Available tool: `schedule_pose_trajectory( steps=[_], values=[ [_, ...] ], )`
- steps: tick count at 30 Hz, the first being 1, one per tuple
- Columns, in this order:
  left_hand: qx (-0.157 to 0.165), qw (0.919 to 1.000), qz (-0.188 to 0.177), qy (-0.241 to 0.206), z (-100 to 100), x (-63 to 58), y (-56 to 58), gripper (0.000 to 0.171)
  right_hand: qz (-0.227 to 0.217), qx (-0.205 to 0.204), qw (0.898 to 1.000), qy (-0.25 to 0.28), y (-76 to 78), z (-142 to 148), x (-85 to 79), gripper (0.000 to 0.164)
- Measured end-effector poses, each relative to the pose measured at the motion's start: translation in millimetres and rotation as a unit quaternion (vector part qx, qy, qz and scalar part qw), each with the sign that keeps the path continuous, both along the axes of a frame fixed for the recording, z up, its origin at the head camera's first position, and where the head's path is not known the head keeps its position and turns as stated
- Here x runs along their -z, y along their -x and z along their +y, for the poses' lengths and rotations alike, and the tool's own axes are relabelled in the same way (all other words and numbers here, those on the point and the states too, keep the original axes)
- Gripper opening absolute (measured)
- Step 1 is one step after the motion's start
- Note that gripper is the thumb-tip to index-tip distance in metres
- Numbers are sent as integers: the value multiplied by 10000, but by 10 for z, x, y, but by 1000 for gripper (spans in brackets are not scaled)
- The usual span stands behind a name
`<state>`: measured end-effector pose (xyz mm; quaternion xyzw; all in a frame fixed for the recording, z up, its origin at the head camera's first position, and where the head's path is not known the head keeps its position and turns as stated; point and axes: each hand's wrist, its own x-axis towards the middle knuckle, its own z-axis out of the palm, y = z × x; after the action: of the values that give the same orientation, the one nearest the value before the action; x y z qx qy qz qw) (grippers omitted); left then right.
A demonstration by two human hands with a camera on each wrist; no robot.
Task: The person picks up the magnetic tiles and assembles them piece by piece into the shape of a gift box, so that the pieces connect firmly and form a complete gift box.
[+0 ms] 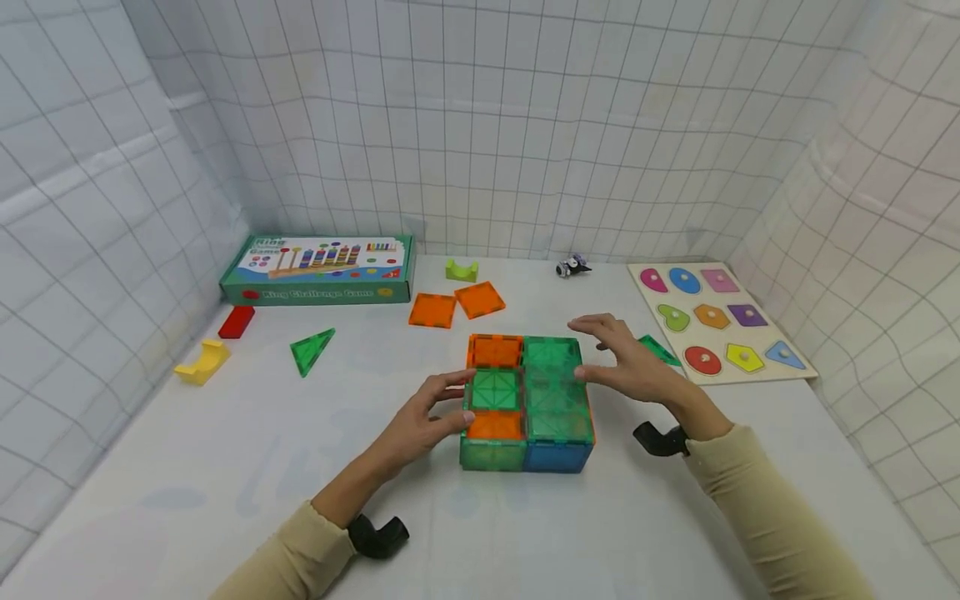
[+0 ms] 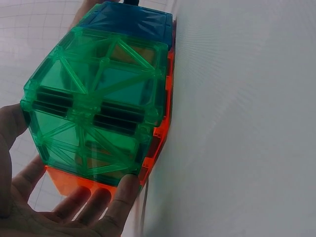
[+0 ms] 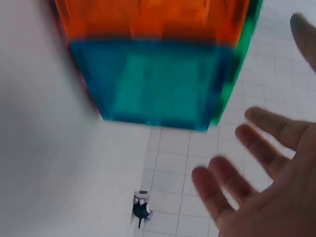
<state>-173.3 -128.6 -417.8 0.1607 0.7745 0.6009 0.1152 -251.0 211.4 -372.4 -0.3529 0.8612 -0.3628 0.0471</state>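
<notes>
A box-shaped block of translucent magnetic tiles (image 1: pixel 557 392), green, orange and blue, stands on the white table. My left hand (image 1: pixel 422 423) is at its left side, thumb by the near orange tile (image 1: pixel 497 425) and fingers farther back. In the left wrist view, fingertips (image 2: pixel 129 185) of this hand rest against the block's green side wall (image 2: pixel 84 143). My right hand (image 1: pixel 628 365) hovers by the block's right edge with its fingers spread. The right wrist view shows a gap between those fingers (image 3: pixel 266 148) and the blue tile wall (image 3: pixel 153 84).
Two loose orange tiles (image 1: pixel 432 310) lie behind the block. Green triangle tiles lie left (image 1: pixel 311 351) and right (image 1: pixel 660 350). A game box (image 1: pixel 322 293), yellow block (image 1: pixel 202 363), red block (image 1: pixel 237 322), light green block (image 1: pixel 462 271), small figure (image 1: pixel 572 266) and shape puzzle board (image 1: pixel 723 321) stand around.
</notes>
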Motion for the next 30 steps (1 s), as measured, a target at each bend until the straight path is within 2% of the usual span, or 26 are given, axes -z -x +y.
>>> schedule_pose_trajectory(
  steps=[3,6,10,12,15,18,20,23,26,28,30],
  values=[
    [40,10000,2,0,18,-9,15,56,309,128,9991,244,-195,15,71,62],
    [79,10000,24,0,18,-16,46,56,322,200,9988,315,-351,17,151,62],
    [202,9997,-4,105,-21,-32,125,57,277,236,9984,444,-453,0,239,61],
    [241,9994,-8,237,-63,-47,218,56,296,246,9979,528,-471,-11,271,61],
    [66,9984,89,555,-151,-61,484,55,237,241,9970,702,-481,-26,310,60],
    [-261,9928,437,1081,-265,-47,878,57,124,236,9959,865,-475,-36,350,61],
    [-496,9839,687,1575,-338,-26,1140,60,35,265,9952,945,-473,-39,375,60],
    [-685,9628,882,2461,-425,15,1462,67,-49,314,9945,1001,-474,-39,404,60],
    [-687,9409,883,3198,-459,33,1669,72,-36,313,9941,1038,-473,-34,421,60],
    [-646,9327,815,3453,-456,28,1760,75,14,296,9940,1055,-473,-32,423,60],
    [-590,9279,744,3605,-440,10,1824,78,61,309,9939,1053,-473,-30,420,60]
  ],
)
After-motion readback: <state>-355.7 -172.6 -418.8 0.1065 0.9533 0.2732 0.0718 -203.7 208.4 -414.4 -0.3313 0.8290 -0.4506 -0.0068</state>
